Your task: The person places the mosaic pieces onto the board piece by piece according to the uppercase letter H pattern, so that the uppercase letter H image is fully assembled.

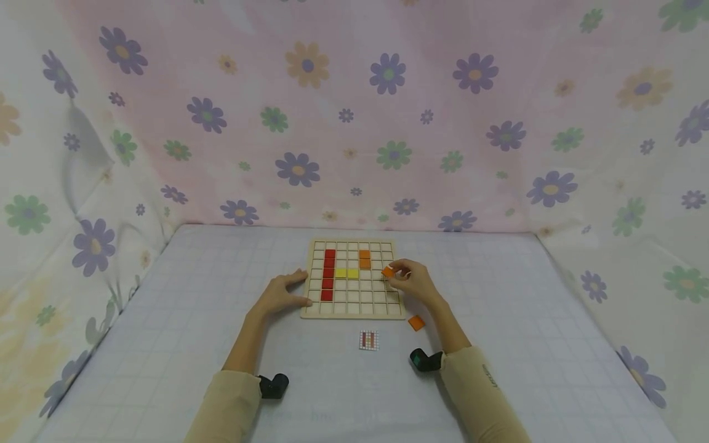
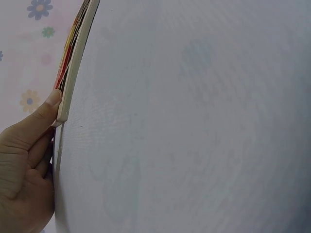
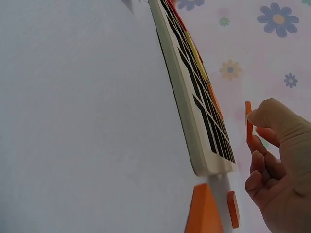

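At the near edge, two beige fabric sleeves (image 1: 476, 400) cover forearms slanting inward; dark lettering (image 1: 490, 375) on the right one is too small to read. Black wrist cameras (image 1: 425, 360) sit at the cuffs. Beyond lies a small white card printed with a coloured grid (image 1: 368, 340), near an orange square tile (image 1: 416, 322) on the white tabletop (image 1: 149, 320). The left hand (image 1: 279, 293) is spread, thumb and fingers apart against the left edge of a pale wooden gridded board (image 1: 354, 317) bearing red, yellow and orange tiles (image 1: 328, 274). Angled inward, the right hand (image 1: 414, 281) pinches another orange square tile (image 1: 387, 271) over the board's right side. Behind hangs pink flowered cloth (image 1: 332, 135).
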Motion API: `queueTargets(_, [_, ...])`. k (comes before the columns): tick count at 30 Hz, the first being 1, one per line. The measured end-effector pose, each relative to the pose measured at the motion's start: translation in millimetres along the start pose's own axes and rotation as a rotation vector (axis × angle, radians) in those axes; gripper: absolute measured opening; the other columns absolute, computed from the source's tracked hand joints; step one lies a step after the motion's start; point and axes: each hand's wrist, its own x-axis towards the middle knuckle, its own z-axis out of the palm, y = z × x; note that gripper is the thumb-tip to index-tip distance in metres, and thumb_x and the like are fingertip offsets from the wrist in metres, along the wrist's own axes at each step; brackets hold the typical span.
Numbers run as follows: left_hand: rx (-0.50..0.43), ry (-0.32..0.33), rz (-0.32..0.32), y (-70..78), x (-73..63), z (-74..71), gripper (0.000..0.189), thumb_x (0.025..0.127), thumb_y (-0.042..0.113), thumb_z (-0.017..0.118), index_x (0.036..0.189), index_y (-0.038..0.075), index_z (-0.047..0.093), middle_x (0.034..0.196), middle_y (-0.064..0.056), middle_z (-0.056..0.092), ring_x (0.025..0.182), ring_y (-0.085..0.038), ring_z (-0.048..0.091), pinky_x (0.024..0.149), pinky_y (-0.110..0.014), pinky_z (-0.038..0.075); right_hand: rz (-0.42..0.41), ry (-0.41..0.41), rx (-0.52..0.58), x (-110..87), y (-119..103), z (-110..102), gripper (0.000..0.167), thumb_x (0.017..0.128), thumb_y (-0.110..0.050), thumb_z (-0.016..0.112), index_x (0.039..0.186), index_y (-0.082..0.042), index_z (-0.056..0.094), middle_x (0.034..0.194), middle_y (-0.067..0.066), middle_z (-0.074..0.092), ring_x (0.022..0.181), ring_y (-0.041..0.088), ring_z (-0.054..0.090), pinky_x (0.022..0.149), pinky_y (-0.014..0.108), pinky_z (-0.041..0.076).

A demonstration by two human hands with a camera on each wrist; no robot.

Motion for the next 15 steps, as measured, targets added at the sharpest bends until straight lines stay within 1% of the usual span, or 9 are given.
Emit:
queueTargets(7, [0.003, 0.006, 0.010, -0.5, 0.6, 0.1, 0.078, 0.068, 0.022, 0.084, 0.135, 0.001, 0.049, 0.144, -0.017, 0.039, 0.136, -0.033, 0.032, 0.114, -0.048, 0.020, 0.025, -0.057, 0.026, 20.3, 2, 19, 0.027, 0.080, -0.004, 0.071, 0.104, 0.007, 0.065, 0.099, 0.019, 0.066, 0.081, 0.024, 0.060, 0.072, 0.030, 0.053])
queueTargets(12, [-0.012, 0.006, 0.018, 0.9, -1.1, 0.2, 0.077, 0.068, 0.021, 0.084, 0.134, 0.001, 0.050, 0.143, -0.017, 0.040, 0.136, -0.032, 0.033, 0.114, -0.048, 0.021, 0.010, -0.090, 0.035, 27.8, 2, 28, 0.027, 0.080, 0.000, 0.069, 0.104, 0.010, 0.064, 0.101, 0.022, 0.066, 0.088, 0.030, 0.060, 0.078, 0.037, 0.053])
queueTargets(15, [-0.010, 0.006, 0.020, 0.8, -1.6, -0.1, 0.077, 0.068, 0.021, 0.084, 0.134, 0.000, 0.050, 0.143, -0.017, 0.040, 0.136, -0.032, 0.033, 0.114, -0.048, 0.021, 0.006, -0.117, 0.025, 32.2, 0, 32, 0.027, 0.079, 0.001, 0.068, 0.105, 0.010, 0.064, 0.103, 0.022, 0.066, 0.090, 0.031, 0.059, 0.080, 0.040, 0.052])
